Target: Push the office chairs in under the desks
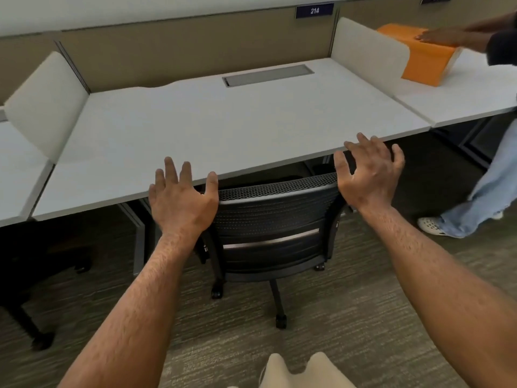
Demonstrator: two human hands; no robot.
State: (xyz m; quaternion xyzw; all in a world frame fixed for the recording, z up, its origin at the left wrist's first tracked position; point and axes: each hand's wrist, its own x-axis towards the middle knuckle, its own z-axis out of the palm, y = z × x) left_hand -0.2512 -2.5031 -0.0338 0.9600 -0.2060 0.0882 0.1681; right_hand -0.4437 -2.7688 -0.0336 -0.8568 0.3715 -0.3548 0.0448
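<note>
A black mesh-backed office chair point(275, 228) stands at the white desk point(212, 127), its seat hidden beneath the desktop and its backrest top close to the front edge. My left hand point(181, 197) hovers at the left end of the backrest with fingers spread, holding nothing. My right hand point(369, 172) is open too, at the right end of the backrest, fingers apart above the desk edge. Whether either palm touches the chair I cannot tell.
Another person point(486, 177) stands at the right, one hand on an orange box point(425, 60) on the neighbouring desk point(458, 96). A second dark chair base point(36, 326) shows at the lower left. White side dividers point(44, 105) flank the desk. The floor is carpet point(349, 326).
</note>
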